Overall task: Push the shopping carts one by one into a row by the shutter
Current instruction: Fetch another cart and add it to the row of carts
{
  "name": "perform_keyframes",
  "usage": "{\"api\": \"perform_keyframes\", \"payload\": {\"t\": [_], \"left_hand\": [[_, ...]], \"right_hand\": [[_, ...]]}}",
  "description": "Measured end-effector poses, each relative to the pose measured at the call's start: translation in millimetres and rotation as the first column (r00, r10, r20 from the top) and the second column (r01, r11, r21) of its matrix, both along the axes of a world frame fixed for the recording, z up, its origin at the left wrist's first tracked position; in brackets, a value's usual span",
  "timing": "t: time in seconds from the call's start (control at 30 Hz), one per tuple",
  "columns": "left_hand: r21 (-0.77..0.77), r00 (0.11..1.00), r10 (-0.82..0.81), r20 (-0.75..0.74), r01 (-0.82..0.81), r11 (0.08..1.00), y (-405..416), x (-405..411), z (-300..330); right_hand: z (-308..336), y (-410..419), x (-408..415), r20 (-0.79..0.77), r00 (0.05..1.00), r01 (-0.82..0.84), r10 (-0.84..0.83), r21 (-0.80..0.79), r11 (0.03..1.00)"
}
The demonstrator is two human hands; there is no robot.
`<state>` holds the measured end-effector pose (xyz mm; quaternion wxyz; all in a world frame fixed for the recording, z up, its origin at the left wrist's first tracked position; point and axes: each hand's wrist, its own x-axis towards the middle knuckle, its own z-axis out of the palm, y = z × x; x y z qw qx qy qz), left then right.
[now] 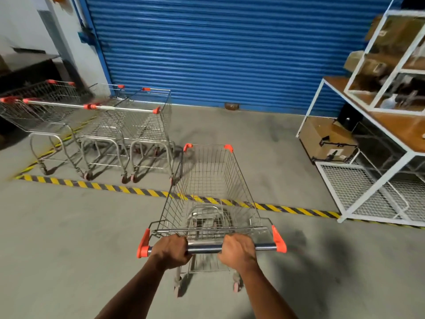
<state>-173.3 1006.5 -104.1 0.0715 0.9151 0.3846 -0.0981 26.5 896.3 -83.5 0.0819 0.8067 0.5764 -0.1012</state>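
— Straight ahead of both hands: shopping cart [208, 192], empty, long axis pointing away toward the blue shutter [218, 49], nose angled slightly left. Front half over the yellow-and-black floor tape [110, 188], rear wheels on the near side.

— And the row?

— Ahead and to the left. Three parked carts [101, 127] side by side past the tape, handles facing this way, the rightmost [147, 125] just beside the held cart's front left corner. Hard to say whether touching there; too blurred.

— Free slot?

— Open floor to the right of that rightmost cart, between it and the white shelving rack [372, 162] on the right. Probably calls for straightening the nose a little rightward, then pushing forward to line up the handle with the others.

— Grip?

— Left hand [171, 250] wrapped fully round the handle bar [204, 248], left of centre. Right hand [238, 249] closed round it right of centre. Well apart, bare bar between them, knuckles up, neither nearer the basket than the other.

— Risk?

— Likely clipping the neighbouring cart with the left corner.
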Motion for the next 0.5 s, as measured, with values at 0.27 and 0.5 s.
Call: {"api": "perform_keyframes", "payload": {"t": [0.27,0.5], "left_hand": [[-0.015,0.999,0.026,-0.021,-0.026,1.0,135,81,1],[-0.043,0.998,0.047,-0.036,-0.048,0.998,256,150,9]], "right_hand": [[-3,140,84,-0.006,0.999,-0.033,0.033,-0.02,0.999],[7,262,149,-0.019,0.999,-0.042,0.041,-0.008,0.999]]}}
